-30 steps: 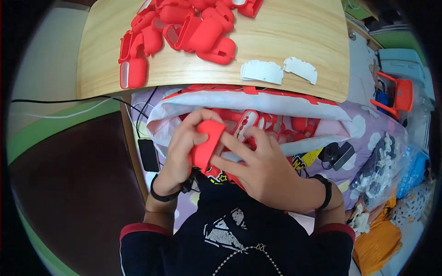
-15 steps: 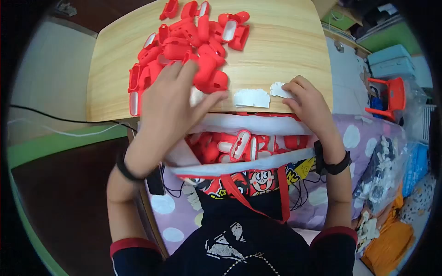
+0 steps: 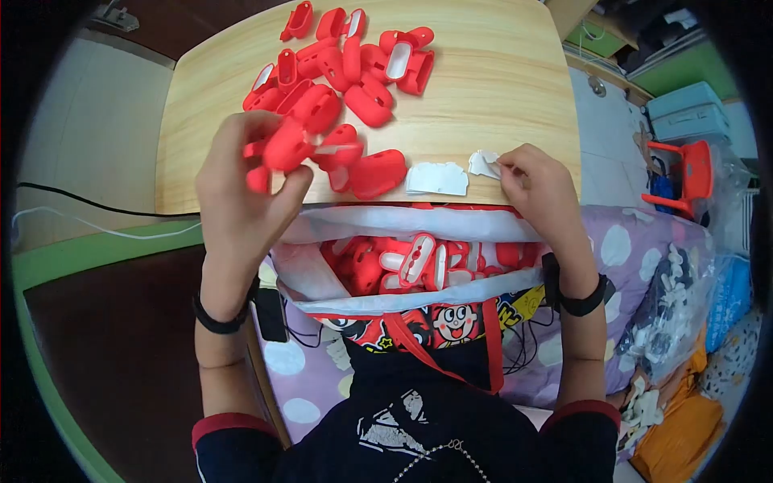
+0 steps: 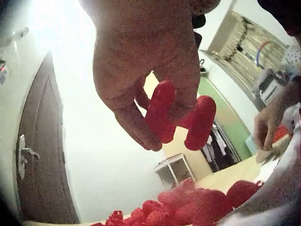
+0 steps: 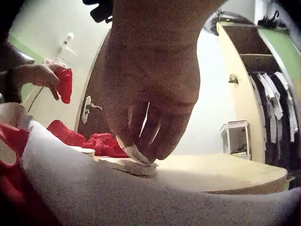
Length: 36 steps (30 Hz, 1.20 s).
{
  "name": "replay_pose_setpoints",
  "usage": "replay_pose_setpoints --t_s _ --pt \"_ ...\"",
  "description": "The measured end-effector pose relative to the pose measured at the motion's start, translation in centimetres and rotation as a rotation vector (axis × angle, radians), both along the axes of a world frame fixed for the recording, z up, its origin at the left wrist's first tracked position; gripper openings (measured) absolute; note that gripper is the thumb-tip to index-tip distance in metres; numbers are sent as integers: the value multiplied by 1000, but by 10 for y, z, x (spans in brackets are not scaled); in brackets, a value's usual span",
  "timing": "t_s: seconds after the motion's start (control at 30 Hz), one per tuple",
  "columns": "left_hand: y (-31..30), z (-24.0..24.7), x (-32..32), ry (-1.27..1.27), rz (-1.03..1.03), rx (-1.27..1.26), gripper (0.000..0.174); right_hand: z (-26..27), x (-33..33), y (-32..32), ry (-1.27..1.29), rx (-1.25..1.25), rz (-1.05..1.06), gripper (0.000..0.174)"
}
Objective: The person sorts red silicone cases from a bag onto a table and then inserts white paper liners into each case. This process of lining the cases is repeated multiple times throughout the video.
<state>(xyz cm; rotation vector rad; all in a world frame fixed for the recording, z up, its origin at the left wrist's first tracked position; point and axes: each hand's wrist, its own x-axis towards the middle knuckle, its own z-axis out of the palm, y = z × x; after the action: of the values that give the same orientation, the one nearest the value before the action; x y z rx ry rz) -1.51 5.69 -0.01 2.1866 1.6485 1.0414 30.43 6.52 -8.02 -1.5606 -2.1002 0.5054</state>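
My left hand [image 3: 229,185] holds a red earbud case cover [image 3: 287,146] over the near left part of the table. In the left wrist view two rounded red parts [image 4: 162,113] show between the thumb and fingers. A loose pile of similar red covers [image 3: 322,60] lies beyond it on the table. My right hand [image 3: 541,185] is at the near right edge, thumb and fingertips pinching the top piece of a small stack of white cards [image 3: 483,164]. Beside that lies a second white stack [image 3: 437,179].
Between my body and the table stands an open bag [image 3: 403,304] with white lining, holding several red covers [image 3: 366,270]. A phone [image 3: 270,314] lies left of it on a purple dotted cloth [image 3: 616,241]. A red stool [image 3: 694,171] stands at the far right.
Earlier both hands worked on a red cover over the bag. Then the left reached to the pile, and it has drawn back with a cover. The right moved to the white cards and now pinches one.
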Motion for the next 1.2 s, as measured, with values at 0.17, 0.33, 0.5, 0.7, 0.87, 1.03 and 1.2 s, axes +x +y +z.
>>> replay_pose_setpoints --t_s 0.17,0.33,0.5,0.7,0.87,1.03,1.2 --pt "-30 -5 13 -480 -137 -54 46 24 -9 -4 163 153 -78 7" --pt "-55 1 31 -1104 -301 -385 44 79 -38 -23 293 426 -58 12" --pt "-56 -6 41 -1256 -282 -575 53 84 -53 -21 599 221 -34 14" --pt "-52 -16 29 -1001 -529 -697 43 85 -79 -37 879 -196 176 14" --pt "-59 -11 24 -944 -502 -654 43 90 -69 -43 987 -88 22 15" --pt "-66 -8 27 -839 -401 -499 46 110 -81 -72 174 502 82 16" --pt "-69 -11 30 -692 -283 -258 47 97 -94 -81 -13 522 389 23"
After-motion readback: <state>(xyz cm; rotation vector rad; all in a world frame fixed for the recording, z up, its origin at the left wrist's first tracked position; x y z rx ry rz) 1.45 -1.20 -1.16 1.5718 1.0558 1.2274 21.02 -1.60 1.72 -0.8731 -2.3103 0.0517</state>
